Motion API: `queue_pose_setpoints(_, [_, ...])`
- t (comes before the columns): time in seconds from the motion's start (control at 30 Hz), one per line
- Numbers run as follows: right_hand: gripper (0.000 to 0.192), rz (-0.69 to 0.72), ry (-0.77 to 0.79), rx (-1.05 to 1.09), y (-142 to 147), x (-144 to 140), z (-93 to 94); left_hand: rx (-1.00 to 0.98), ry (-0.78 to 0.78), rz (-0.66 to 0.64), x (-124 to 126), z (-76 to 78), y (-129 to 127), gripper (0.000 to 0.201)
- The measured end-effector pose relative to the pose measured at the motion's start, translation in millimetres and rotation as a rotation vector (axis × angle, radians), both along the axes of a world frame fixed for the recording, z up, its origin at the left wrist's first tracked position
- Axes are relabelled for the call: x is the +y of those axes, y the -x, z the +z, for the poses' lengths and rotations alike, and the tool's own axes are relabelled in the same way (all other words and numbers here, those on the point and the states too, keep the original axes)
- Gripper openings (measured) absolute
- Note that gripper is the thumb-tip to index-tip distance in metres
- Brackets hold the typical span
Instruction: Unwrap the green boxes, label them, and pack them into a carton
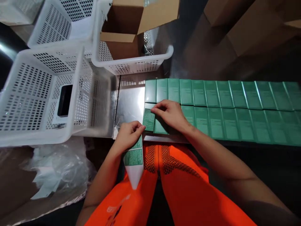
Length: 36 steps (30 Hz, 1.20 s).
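My left hand (129,133) is closed, its thumb and forefinger pinching the top of a white strip of green labels (133,157) that hangs over my lap. Just to the right, my right hand (171,113) pinches the upper right corner of a darker green label (149,120). This label lies over the leftmost green box of the near row, printed side up. How firmly it sticks cannot be seen. Two rows of green boxes (198,91) run side by side to the right. My right hand and wrist hide parts of several boxes.
A white perforated basket (80,94) stands at the left, holding a dark flat object (65,100). Behind are another white basket (131,62) with an open cardboard box (156,15) in it, and further baskets. Crumpled clear plastic (63,169) lies lower left. The metal table's (130,100) near edge borders my lap.
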State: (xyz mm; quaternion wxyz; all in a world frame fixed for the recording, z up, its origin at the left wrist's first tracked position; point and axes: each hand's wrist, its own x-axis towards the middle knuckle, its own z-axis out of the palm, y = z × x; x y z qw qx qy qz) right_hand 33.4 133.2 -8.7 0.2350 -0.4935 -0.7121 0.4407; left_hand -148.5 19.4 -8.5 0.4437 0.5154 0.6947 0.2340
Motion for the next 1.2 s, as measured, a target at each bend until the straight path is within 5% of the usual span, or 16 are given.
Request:
queue_pose_setpoints(0.23, [0.013,0.036,-0.130,-0.225,4,-2,-7.7,0.008,0.079,0.011,2,-2.9,-4,0.038])
queue_pose_setpoints(1.2, [0.015,0.037,-0.182,-0.284,6,-8,-9.2,-0.046,0.208,0.035,16,6.3,-7,0.033])
